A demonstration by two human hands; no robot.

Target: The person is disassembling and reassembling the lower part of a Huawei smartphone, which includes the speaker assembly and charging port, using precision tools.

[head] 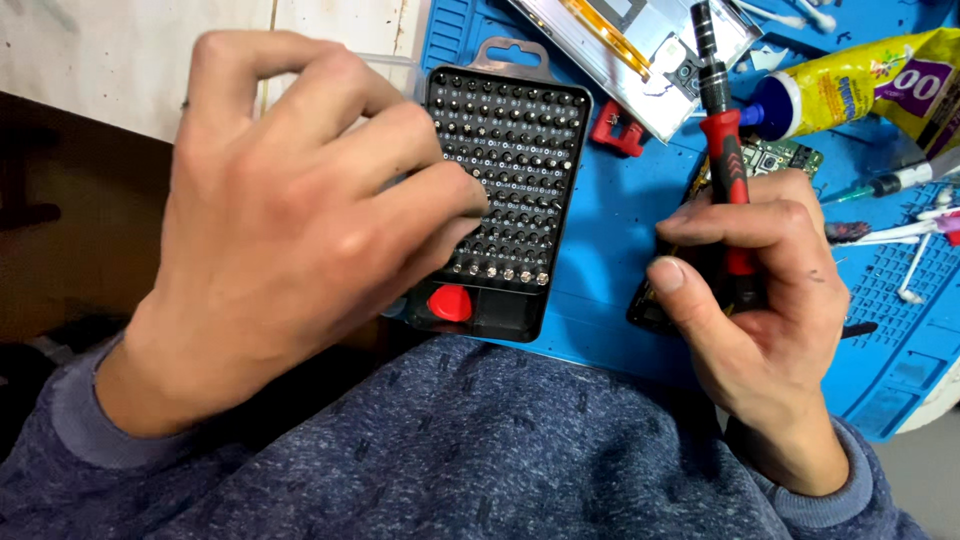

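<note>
Your left hand (290,220) rests its curled fingers on one black bit case (505,190) on the blue mat (610,220). Your right hand (770,290) grips one screwdriver (722,130), red-and-black, upright, beside the case. One yellow glue tube (850,90) lies beyond.

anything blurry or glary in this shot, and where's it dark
Head view: the left hand is close to the lens and slightly soft, while the bit case and the right hand on the screwdriver are sharper; glare streaks the silver panel at the top; the left edge beside the blue mat falls into deep shadow.
</note>
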